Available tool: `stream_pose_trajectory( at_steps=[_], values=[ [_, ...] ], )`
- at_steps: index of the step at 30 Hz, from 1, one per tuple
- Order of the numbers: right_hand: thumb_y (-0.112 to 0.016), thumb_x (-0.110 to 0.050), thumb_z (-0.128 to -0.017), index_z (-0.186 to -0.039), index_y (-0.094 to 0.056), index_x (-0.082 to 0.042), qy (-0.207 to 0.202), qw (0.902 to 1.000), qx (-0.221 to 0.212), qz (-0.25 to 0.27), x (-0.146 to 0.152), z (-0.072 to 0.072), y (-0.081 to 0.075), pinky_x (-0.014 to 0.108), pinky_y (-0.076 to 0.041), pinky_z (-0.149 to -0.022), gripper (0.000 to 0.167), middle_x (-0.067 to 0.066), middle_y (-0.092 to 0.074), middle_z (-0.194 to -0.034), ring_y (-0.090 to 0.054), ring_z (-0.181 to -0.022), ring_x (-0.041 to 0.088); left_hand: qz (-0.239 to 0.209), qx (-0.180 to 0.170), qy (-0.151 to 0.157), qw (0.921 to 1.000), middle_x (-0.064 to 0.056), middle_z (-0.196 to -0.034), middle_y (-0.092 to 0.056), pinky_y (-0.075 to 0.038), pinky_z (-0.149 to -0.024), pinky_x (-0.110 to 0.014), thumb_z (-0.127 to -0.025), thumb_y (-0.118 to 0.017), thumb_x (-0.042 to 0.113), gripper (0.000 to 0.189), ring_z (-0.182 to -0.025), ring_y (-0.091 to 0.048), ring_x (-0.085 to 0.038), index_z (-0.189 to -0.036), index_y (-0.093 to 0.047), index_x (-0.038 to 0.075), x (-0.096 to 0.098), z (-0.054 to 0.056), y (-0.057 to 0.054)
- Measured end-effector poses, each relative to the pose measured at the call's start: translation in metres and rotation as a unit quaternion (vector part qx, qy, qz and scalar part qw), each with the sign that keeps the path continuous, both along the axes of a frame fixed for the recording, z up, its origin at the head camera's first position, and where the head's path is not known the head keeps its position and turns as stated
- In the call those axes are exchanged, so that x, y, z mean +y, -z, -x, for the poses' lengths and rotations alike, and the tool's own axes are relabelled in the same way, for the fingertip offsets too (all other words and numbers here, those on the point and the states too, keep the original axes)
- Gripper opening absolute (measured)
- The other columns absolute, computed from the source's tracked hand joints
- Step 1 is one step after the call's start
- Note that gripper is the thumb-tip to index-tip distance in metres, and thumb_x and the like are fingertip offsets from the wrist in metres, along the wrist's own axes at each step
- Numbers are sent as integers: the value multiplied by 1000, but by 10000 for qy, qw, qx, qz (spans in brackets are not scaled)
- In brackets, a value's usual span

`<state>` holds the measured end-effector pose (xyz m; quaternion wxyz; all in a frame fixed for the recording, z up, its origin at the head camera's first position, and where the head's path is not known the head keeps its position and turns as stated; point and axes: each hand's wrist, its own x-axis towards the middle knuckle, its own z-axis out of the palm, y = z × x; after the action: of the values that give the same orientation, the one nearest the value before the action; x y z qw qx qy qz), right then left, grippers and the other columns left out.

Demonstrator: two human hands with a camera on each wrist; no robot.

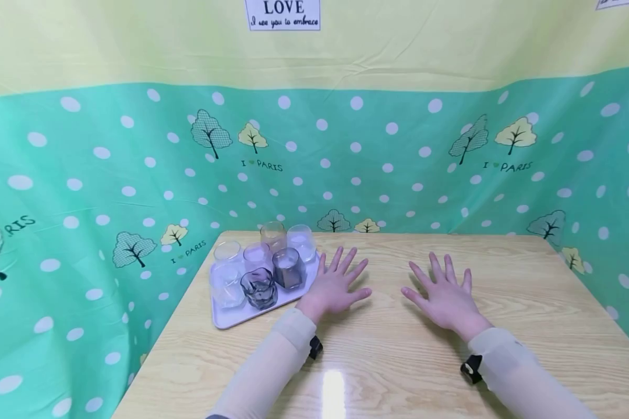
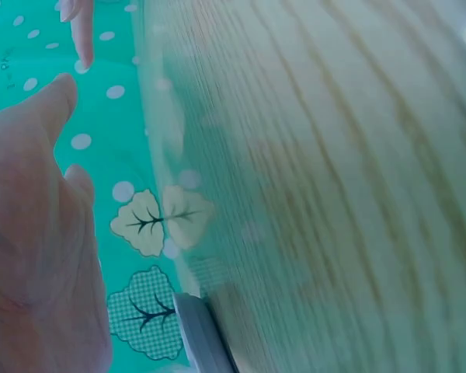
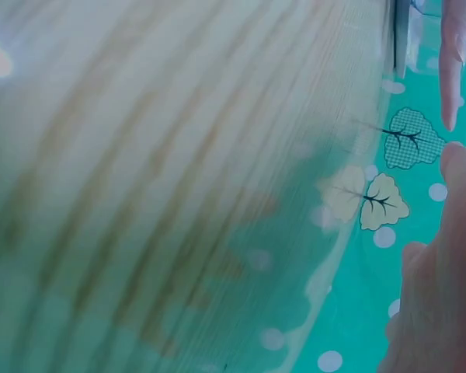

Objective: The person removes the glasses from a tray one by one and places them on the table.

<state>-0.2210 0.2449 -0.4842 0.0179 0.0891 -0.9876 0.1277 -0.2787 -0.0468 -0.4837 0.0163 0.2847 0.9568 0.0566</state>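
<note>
My left hand [image 1: 334, 289], fingers spread and palm down, is held over the table just right of a white tray [image 1: 224, 319]. Nothing is in it. On the tray stand several glasses: a dark wavy glass [image 1: 259, 289], a grey glass [image 1: 289, 269], a purplish glass [image 1: 257, 255], an amber glass [image 1: 274, 234] and clear ones, such as the clear glass [image 1: 301, 243] at the back right. My right hand [image 1: 448, 299] is likewise spread and holds nothing, over the right half of the table. In the left wrist view, the tray's edge [image 2: 204, 338] shows at the bottom.
The wooden table [image 1: 398, 361] has a light grain and a bright reflection near its front. A green dotted curtain [image 1: 356, 151] with printed trees hangs behind and at both sides. A black wrist strap [image 1: 472, 369] shows on the right arm.
</note>
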Motion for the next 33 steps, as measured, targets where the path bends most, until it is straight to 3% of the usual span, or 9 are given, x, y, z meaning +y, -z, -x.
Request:
stream_pose_trajectory(
  at_steps=[8,12,16,19,21,25,29,33],
  values=[
    [-36,-79,-103,-171,-30,-21,84,10000,4,26,3,-2,0,84,13,-110,90,29,-3,-175,9,-157,58,43,-25,60,10000,1,-177,11,13,-122,-63,-107,-36,72,77,-163,9,-34,-172,-13,37,5,-1,-1],
    [-37,-79,-103,-171,-30,-22,109,9999,30,39,4,-2,2,85,11,-110,89,30,-3,-175,7,-157,59,-182,-25,161,9997,-1,-179,9,12,-123,-64,-107,-37,71,77,-163,12,-34,-172,-13,37,3,-1,2],
    [-37,-76,-105,-171,-30,-22,69,9999,99,117,3,-2,4,85,2,-112,85,30,-4,-174,2,-157,59,-873,-96,308,9957,2,-179,7,3,-125,-64,-109,-44,65,76,-163,11,-27,-172,-15,34,-12,-8,0],
    [-39,-71,-107,-171,-29,-22,30,9995,158,261,0,0,4,84,-10,-113,81,31,-7,-174,-5,-156,60,-1733,-180,402,9839,4,-178,-3,-12,-127,-60,-110,-51,55,72,-163,-8,-29,-171,-25,26,-29,-20,-10],
    [-41,-67,-109,-171,-29,-20,-2,9988,193,454,-3,3,4,83,-19,-112,79,32,-12,-173,-11,-155,60,-2369,-173,395,9706,4,-176,-16,-22,-126,-56,-111,-54,48,65,-160,-24,-30,-168,-37,20,-44,-30,-19],
    [-44,-61,-111,-169,-33,-12,-119,9940,123,1083,-19,13,1,77,-28,-113,77,32,-26,-169,-28,-151,58,-3666,304,472,9287,-4,-158,-54,-41,-117,-49,-110,-62,27,43,-142,-56,-30,-148,-63,8,-80,-45,-37],
    [-54,-49,-111,-163,-42,-4,-268,9800,-167,1965,-44,23,-2,66,-31,-119,69,27,-43,-162,-41,-148,50,-4692,1127,500,8744,-14,-128,-75,-54,-102,-33,-103,-66,3,28,-117,-72,-23,-130,-75,0,-127,-54,-50],
    [-63,-34,-109,-155,-55,-5,-214,9602,-507,2739,-72,37,0,58,-41,-115,55,21,-58,-151,-58,-136,41,-5588,1563,36,8145,-22,-109,-78,-59,-82,-23,-103,-60,-8,21,-95,-76,-13,-118,-76,-9,-176,-59,-59]
  ],
)
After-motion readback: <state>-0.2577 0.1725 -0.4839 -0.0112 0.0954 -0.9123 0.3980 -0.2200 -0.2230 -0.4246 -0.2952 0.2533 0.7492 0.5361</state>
